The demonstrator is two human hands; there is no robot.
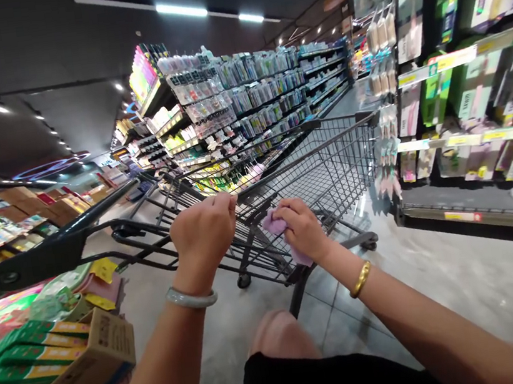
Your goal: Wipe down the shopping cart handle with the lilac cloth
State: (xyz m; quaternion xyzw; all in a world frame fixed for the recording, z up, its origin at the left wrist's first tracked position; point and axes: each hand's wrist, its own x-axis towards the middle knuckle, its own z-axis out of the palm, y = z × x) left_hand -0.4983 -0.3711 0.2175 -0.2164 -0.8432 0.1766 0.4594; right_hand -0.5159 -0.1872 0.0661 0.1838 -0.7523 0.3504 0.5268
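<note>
A dark metal shopping cart (333, 163) stands in front of me, its wire basket stretching away to the right. My left hand (204, 227) is closed in a fist at the cart's near side rail, and its fingers curl out of sight around the bar. Pinched in my right hand (303, 227) is a light purple cloth (274, 222), pressed against the cart's side frame. Part of the cloth hangs below the fingers. The cart's push handle (92, 204) sticks out to the left.
At lower left, a cardboard box (110, 337) holds green and yellow packs. A shelf rack (475, 201) of hanging packages rises close on the right. Further back runs a long stocked shelf (262, 90). Grey tiled floor (437, 269) lies beneath the cart.
</note>
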